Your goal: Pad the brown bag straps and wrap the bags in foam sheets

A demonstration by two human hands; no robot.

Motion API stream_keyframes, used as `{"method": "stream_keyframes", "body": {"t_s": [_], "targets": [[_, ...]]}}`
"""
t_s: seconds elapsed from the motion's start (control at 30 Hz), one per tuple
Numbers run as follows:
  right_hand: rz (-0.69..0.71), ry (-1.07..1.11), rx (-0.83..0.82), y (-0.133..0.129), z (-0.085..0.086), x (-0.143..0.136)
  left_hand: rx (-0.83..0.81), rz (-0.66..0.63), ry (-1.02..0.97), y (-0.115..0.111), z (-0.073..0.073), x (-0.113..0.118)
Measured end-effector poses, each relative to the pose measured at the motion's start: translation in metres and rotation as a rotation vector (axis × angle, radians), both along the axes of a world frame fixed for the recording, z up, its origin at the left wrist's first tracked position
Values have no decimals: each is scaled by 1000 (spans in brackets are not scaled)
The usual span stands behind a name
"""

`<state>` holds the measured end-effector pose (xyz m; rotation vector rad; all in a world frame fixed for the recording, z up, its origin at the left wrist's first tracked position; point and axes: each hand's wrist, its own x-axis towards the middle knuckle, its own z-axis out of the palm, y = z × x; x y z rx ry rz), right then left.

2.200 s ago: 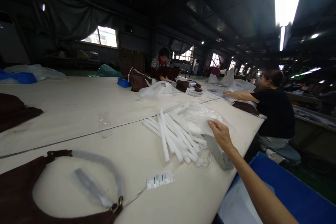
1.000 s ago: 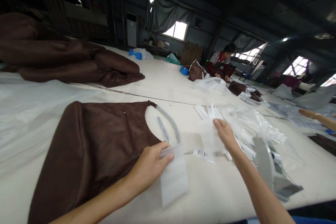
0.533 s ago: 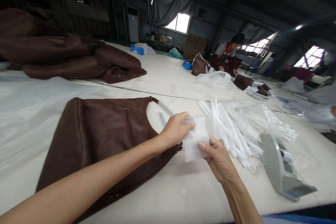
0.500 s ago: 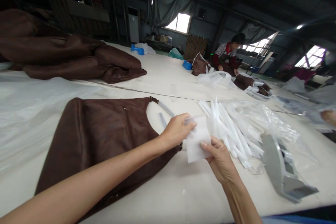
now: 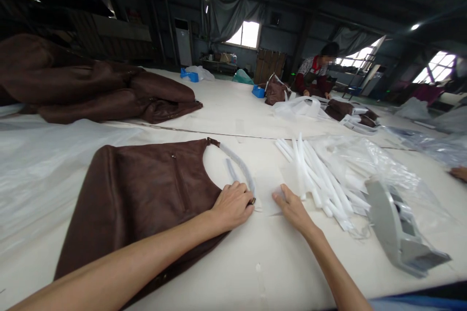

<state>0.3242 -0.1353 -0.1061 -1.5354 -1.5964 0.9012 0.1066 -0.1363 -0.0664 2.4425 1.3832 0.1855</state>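
Observation:
A brown leather handbag (image 5: 146, 189) lies flat on the table, its strap (image 5: 237, 158) wrapped in pale grey covering and curving to the right. My left hand (image 5: 235, 204) is closed over the bag's near strap end, beside a small metal fitting (image 5: 252, 201). My right hand (image 5: 294, 208) pinches a thin translucent white sheet (image 5: 275, 199) just above the table, right of the strap. Much of the sheet blends into the white tabletop. A grey strip (image 5: 231, 170) lies inside the strap's curve.
Right of my hands are white tubes (image 5: 314, 175), clear plastic bags (image 5: 386, 165) and a grey tape dispenser (image 5: 392, 228). More brown bags (image 5: 109, 82) are piled at the far left. Across the table a co-worker (image 5: 315, 75) handles brown bags. Plastic sheeting (image 5: 44, 155) covers the left side.
My left hand has let go of the white sheet and moved down-left onto the handbag's strap end. My right hand has lowered the sheet towards the table.

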Motion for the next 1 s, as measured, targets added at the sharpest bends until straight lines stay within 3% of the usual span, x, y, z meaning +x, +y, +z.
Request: {"method": "stream_keyframes", "body": {"t_s": [0.2,0.3,0.4,0.47,0.6,0.7,0.8,1.0], "targets": [[71,-8,-87,-36,10,-3,-82,-103,-67,-5,13,-17],[134,204,-123,-71,11,-20,-130,-149,-118,-9,28,-32],[245,466,-176,-100,13,-38,-277,-172,-259,-17,37,-46],[196,619,-213,-108,16,-41,-368,-158,-359,-22,37,-55],[-112,803,-247,-95,25,-16,-394,-142,-522,-30,27,-69],[-210,690,-254,-75,31,5,-415,-110,-589,-31,20,-71],[-112,503,-266,-57,32,-1,-451,-70,-644,-31,16,-71],[112,509,-241,-33,34,-66,-488,-32,-701,-29,12,-72]]}}
